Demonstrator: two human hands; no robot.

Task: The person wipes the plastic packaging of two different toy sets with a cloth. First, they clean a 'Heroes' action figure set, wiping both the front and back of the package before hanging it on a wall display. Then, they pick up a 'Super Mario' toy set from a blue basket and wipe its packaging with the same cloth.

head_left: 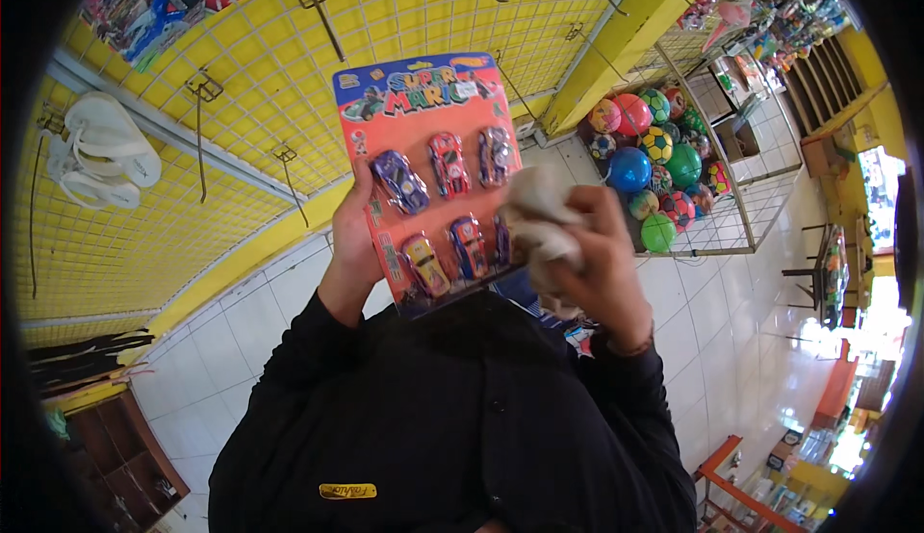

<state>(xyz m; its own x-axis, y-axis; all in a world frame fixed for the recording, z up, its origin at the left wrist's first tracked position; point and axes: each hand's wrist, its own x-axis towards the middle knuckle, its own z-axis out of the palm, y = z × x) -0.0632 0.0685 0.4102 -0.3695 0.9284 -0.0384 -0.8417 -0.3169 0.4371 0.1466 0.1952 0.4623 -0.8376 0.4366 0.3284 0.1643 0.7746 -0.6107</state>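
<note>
A blister card of toy cars point(433, 125) with a red face and a blue top is held up before my chest, slightly tilted. It carries several small cars under clear plastic, in two rows. My left hand point(355, 233) grips its left edge, thumb on the front. My right hand point(603, 266), blurred, holds a bunched whitish cloth point(541, 219) at the card's right side. The cloth covers part of that edge and of the lower right car; whether it touches the card cannot be told.
Ahead stands a yellow wall with wire grid point(404, 21) and protruding metal hooks point(328, 28). White flip-flops point(112, 147) hang at the left. A wire pen of colourful balls point(657, 165) stands on the tiled floor at the right. A brown shelf unit point(119, 453) is at lower left.
</note>
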